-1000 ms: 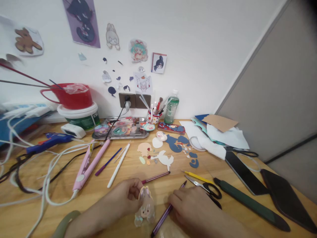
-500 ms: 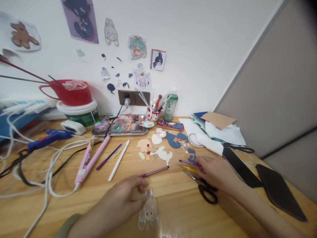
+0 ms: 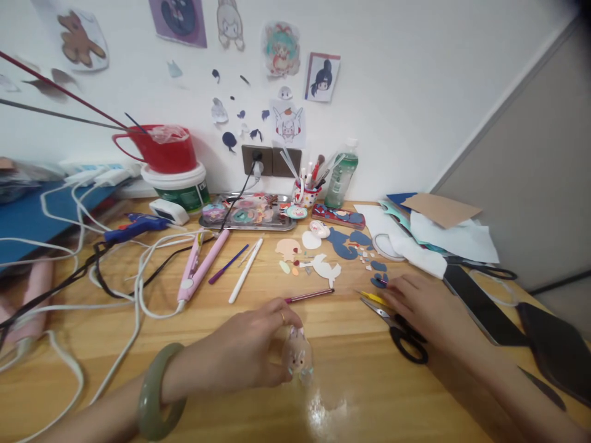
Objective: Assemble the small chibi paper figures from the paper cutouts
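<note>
My left hand (image 3: 265, 338) pinches a clear-edged, flat bunny-character cutout (image 3: 298, 355) between thumb and fingers, just above the wooden table. My right hand (image 3: 415, 301) is at the right, its fingers closed around a thin purple pen (image 3: 383, 282), most of which the hand hides. Directly under those fingers lies a yellow craft tool or pen (image 3: 373, 298), partly covered. Black-handled scissors (image 3: 409, 344) lie below the right hand, blades pointing left. Between the hands, a dark red striped pen (image 3: 311, 296) rests on the table beyond the cutout.
Paper cutouts (image 3: 341, 243) lie mid-table. Behind them stand a metal tray (image 3: 207, 223), a pen cup (image 3: 306, 195) and a bottle (image 3: 341, 175). On the left are a pink hair straightener (image 3: 207, 271), a glue gun (image 3: 136, 227) and cables. A phone (image 3: 484, 307) lies right.
The camera view has shifted, moving the scene right and up. My left hand has tipped the cutout. My right hand is lower over the yellow tool, and less of the purple pen shows.
</note>
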The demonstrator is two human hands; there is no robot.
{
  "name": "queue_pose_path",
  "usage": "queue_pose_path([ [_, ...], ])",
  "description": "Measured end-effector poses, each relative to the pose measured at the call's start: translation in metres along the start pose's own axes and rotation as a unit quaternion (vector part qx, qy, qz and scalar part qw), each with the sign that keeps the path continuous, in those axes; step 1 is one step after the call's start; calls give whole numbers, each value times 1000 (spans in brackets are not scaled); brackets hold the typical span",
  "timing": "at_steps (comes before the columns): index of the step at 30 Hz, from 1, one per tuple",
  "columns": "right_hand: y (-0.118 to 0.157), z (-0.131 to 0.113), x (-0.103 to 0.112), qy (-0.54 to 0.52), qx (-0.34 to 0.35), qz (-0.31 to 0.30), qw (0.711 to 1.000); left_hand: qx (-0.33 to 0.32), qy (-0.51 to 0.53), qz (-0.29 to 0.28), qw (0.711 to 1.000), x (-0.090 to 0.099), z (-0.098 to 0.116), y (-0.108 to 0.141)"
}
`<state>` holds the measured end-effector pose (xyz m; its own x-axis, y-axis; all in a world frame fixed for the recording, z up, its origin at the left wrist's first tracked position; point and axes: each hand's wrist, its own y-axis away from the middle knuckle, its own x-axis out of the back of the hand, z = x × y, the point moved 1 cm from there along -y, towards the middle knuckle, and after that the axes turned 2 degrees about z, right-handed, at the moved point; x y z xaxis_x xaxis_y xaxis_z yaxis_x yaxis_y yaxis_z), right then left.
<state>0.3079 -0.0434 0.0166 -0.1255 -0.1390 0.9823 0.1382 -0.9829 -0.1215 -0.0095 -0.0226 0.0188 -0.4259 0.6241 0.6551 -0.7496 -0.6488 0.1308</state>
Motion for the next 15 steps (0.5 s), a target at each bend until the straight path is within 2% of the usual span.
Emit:
queue_pose_path([
  [3,-6,-13,-3,-67,33,-2,997,37,-31,-14,999,-4,4,2],
  [15,-6,-19,-12,-71,37,2,997,32,-72,3,997,-10,-2,4],
])
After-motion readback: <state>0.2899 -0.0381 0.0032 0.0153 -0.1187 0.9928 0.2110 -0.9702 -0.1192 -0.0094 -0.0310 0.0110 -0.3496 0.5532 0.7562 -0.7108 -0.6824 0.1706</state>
